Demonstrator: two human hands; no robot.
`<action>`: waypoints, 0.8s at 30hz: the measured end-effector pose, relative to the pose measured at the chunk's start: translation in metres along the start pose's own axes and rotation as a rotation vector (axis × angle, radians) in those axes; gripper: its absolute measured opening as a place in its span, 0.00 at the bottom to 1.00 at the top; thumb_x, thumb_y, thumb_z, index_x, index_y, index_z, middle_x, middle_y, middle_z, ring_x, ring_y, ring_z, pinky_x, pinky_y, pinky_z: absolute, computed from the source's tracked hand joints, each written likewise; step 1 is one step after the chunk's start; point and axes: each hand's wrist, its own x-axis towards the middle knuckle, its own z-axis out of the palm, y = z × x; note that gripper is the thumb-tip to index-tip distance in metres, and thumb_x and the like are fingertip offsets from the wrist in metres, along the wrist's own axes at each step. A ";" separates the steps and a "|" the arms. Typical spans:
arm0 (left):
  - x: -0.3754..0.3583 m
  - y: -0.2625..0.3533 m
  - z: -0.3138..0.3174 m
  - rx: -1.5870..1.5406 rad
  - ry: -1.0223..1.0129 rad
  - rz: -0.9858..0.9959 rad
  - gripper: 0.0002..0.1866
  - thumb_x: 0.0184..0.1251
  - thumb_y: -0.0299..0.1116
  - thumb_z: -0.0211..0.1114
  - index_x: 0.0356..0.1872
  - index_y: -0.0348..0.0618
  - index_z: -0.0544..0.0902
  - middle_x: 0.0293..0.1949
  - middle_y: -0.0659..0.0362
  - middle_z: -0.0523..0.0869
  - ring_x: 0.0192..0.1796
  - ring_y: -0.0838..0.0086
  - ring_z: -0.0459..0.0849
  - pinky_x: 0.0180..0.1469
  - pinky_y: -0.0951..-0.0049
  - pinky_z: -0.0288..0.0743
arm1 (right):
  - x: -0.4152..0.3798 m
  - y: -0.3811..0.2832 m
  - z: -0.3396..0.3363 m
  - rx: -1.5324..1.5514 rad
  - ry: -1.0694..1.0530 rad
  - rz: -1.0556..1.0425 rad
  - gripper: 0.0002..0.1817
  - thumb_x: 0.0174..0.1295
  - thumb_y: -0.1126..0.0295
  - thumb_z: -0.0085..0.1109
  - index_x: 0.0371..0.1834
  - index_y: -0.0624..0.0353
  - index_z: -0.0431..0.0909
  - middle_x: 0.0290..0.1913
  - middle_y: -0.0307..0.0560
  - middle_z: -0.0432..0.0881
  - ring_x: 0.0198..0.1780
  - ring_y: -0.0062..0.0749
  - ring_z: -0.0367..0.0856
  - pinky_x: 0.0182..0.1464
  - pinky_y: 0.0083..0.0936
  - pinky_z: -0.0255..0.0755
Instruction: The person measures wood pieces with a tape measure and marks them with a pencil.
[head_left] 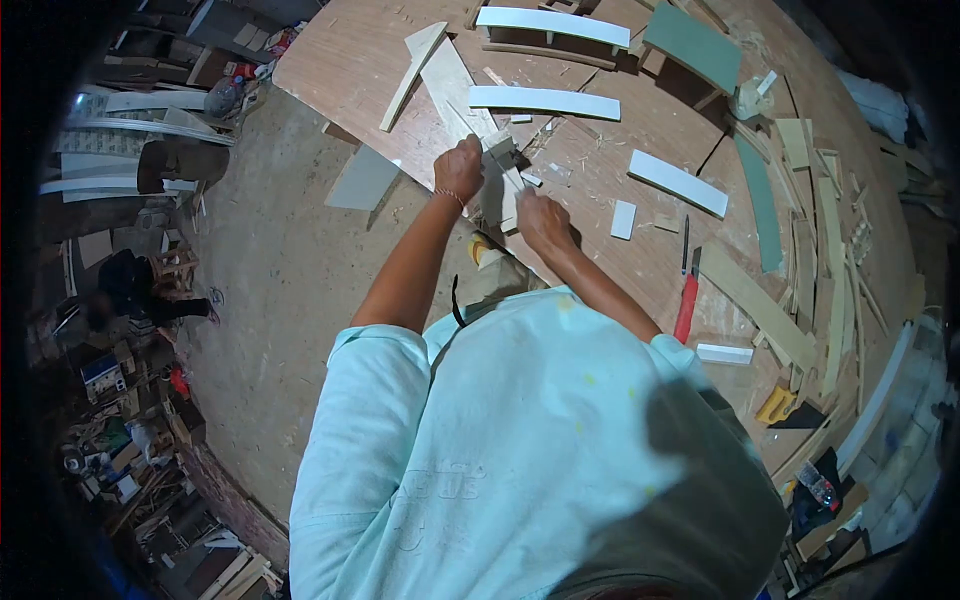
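My left hand (458, 170) is closed at the left side of a pale wooden piece (497, 170) near the table edge. On the piece's right side, my right hand (546, 222) is closed low down, with its fingertips against it. What each set of fingers grips is partly hidden. Under and beyond the piece lies a long pale board (447, 80), with a narrow wooden strip (413, 78) beside it. A small white offcut (531, 180) rests just above my right hand.
White curved pieces (545, 103) and a green-topped part (692, 48) stand on the table (330, 60). To the right are a red-handled tool (686, 308), a yellow-handled tool (776, 404) and several wood strips (830, 270). A person (130, 285) is at the far left.
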 end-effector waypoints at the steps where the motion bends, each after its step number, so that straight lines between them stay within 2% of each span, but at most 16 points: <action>1: -0.005 0.005 0.002 -0.016 0.079 -0.001 0.11 0.38 0.24 0.58 0.27 0.38 0.67 0.26 0.49 0.76 0.30 0.59 0.77 0.30 0.65 0.71 | 0.011 -0.003 0.003 -0.001 0.020 -0.023 0.15 0.57 0.64 0.35 0.29 0.65 0.67 0.23 0.63 0.74 0.29 0.54 0.74 0.32 0.44 0.67; 6: -0.008 0.011 -0.003 -0.018 0.094 -0.054 0.12 0.37 0.24 0.58 0.27 0.38 0.67 0.27 0.48 0.77 0.30 0.59 0.77 0.30 0.64 0.71 | 0.026 -0.014 0.005 0.041 0.111 -0.074 0.15 0.57 0.64 0.35 0.28 0.65 0.67 0.22 0.63 0.74 0.28 0.53 0.75 0.30 0.42 0.68; 9: 0.009 0.001 -0.009 0.005 -0.102 -0.112 0.14 0.38 0.29 0.59 0.29 0.37 0.69 0.30 0.45 0.77 0.35 0.57 0.77 0.35 0.64 0.71 | 0.015 -0.002 0.009 0.009 0.076 -0.087 0.15 0.57 0.63 0.34 0.28 0.65 0.67 0.22 0.63 0.74 0.28 0.54 0.75 0.30 0.43 0.68; 10: 0.017 -0.005 -0.010 0.001 -0.099 -0.110 0.14 0.38 0.29 0.59 0.29 0.37 0.69 0.30 0.45 0.77 0.35 0.57 0.77 0.35 0.64 0.71 | 0.003 0.003 0.007 -0.002 0.045 -0.042 0.16 0.57 0.63 0.34 0.29 0.66 0.66 0.22 0.63 0.74 0.28 0.54 0.75 0.30 0.43 0.68; 12: 0.030 -0.018 -0.011 -0.017 -0.253 -0.035 0.15 0.39 0.32 0.58 0.31 0.36 0.70 0.31 0.45 0.77 0.36 0.57 0.77 0.36 0.64 0.71 | -0.012 0.005 0.003 -0.016 0.022 0.007 0.16 0.58 0.63 0.34 0.29 0.66 0.66 0.22 0.63 0.74 0.28 0.54 0.75 0.30 0.44 0.68; 14: 0.035 -0.022 -0.005 -0.021 -0.287 0.012 0.17 0.39 0.34 0.57 0.32 0.36 0.70 0.32 0.45 0.77 0.36 0.56 0.77 0.37 0.64 0.71 | -0.018 0.004 -0.002 -0.018 0.010 0.002 0.16 0.58 0.62 0.34 0.29 0.66 0.66 0.22 0.63 0.74 0.28 0.54 0.75 0.30 0.43 0.68; 17: 0.022 -0.015 -0.008 -0.025 -0.246 -0.025 0.17 0.39 0.33 0.58 0.32 0.36 0.70 0.32 0.45 0.77 0.36 0.56 0.77 0.36 0.64 0.71 | -0.015 0.003 0.000 -0.008 -0.006 0.029 0.16 0.57 0.63 0.34 0.29 0.66 0.66 0.22 0.63 0.74 0.28 0.54 0.75 0.30 0.44 0.68; 21: -0.006 0.006 0.010 0.023 0.144 -0.007 0.12 0.38 0.24 0.58 0.27 0.40 0.66 0.26 0.50 0.76 0.27 0.61 0.77 0.28 0.65 0.71 | 0.013 -0.008 0.001 0.015 0.019 -0.024 0.15 0.57 0.64 0.34 0.28 0.66 0.66 0.23 0.64 0.74 0.29 0.55 0.74 0.31 0.45 0.67; 24: -0.012 0.012 0.008 0.002 0.168 -0.011 0.13 0.36 0.24 0.58 0.27 0.40 0.66 0.25 0.50 0.76 0.26 0.61 0.77 0.28 0.64 0.70 | 0.032 -0.016 0.004 0.061 0.062 -0.036 0.14 0.57 0.65 0.33 0.28 0.65 0.66 0.24 0.63 0.74 0.29 0.54 0.75 0.31 0.45 0.67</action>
